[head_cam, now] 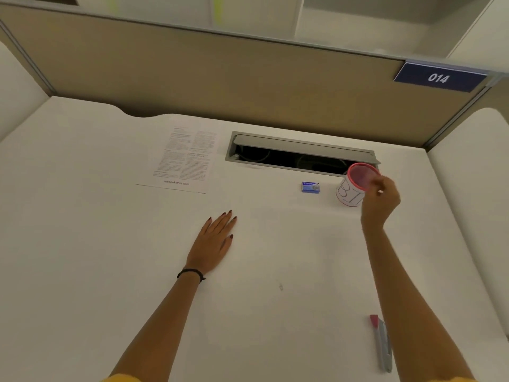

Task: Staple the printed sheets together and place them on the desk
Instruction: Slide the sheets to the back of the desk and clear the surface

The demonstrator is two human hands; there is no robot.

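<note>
The printed sheets (184, 158) lie flat at the back left of the white desk (82, 230), with their near edge casting a thin shadow. A stapler (382, 344) with a red end and a grey body rests at the front right. A small blue staple box (310, 187) sits near the back middle. My left hand (214, 242) lies flat, palm down, fingers apart, on the bare desk below the sheets. My right hand (381, 201) is raised at the back right, fingers pinched on the rim of a white cup with a pink rim (352, 186), which tilts toward me.
An open cable tray (300, 154) with a grey flap is cut into the desk behind the staple box and cup. A beige partition (220, 78) with a blue "014" plate (439, 77) closes the back. White side panels flank the desk.
</note>
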